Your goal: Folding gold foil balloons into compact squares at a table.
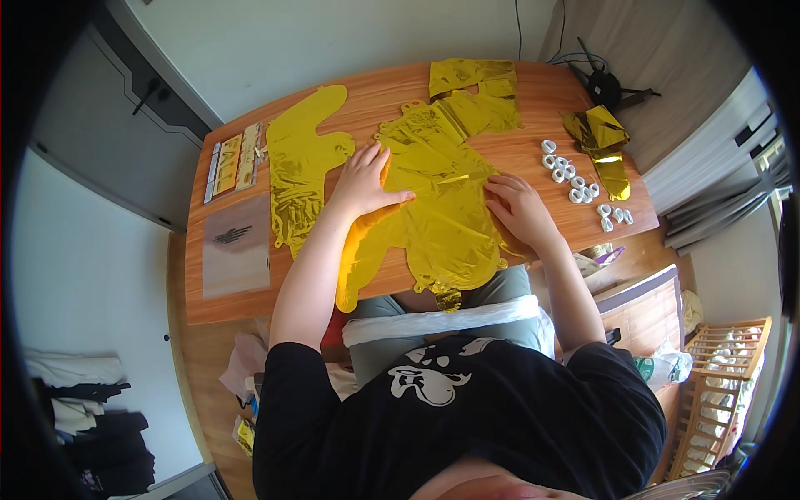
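A large flat gold foil balloon (442, 200) lies spread over the middle of the table, its lower parts reaching the near edge. My left hand (366, 180) rests on its left side, open, with the thumb stretched apart over the foil. At its right edge my right hand (518, 209) lies with extended fingers touching the foil, open. Left of my left hand lies another flat gold foil balloon (302, 142). More gold foil (479, 104) lies beyond the middle one, partly overlapping it. A folded gold foil piece (602, 137) sits at the far right.
Several small white ribbon rolls (560, 171) lie on the right of the wooden table (233, 312). A printed card package (233, 165) and a clear bag with thin dark pieces (236, 246) lie at the left. A black router (607, 87) stands at the back right.
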Available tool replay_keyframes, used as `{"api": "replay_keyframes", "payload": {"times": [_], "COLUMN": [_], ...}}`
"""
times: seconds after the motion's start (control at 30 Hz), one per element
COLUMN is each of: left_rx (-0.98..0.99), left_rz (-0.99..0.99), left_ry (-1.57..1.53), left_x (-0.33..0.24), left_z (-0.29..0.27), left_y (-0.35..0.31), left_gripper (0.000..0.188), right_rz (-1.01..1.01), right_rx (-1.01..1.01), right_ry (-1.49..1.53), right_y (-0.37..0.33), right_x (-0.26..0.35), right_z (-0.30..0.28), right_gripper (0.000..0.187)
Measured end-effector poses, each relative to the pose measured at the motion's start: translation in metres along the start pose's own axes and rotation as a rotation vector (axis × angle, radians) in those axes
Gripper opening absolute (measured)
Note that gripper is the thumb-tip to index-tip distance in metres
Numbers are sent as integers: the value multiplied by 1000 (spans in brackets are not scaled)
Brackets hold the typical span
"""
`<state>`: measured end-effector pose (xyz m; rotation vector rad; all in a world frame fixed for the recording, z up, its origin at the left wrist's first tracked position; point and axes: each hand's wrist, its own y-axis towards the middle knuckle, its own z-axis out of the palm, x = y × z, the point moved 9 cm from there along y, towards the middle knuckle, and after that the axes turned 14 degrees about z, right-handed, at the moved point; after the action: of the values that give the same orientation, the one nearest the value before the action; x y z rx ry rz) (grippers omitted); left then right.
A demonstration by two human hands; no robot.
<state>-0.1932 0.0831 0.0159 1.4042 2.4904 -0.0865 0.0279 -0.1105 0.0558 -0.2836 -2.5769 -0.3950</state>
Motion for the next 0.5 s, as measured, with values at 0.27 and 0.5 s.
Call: {"api": "replay_keyframes", "payload": {"times": [0.27, 0.5], "left_rx": [29, 40], "left_rz": [-13, -12], "left_ry": [49, 37], "left_x": [-3, -3], "left_z": [1, 1], "left_y": [-1, -2], "left_gripper": [123, 123], "right_rz": [8, -26], "right_rx": [-9, -8], "right_ry": [8, 16], "right_y": [2, 16], "right_x": [-2, 6], "right_z": [0, -1], "right_gripper": [32, 32]}}
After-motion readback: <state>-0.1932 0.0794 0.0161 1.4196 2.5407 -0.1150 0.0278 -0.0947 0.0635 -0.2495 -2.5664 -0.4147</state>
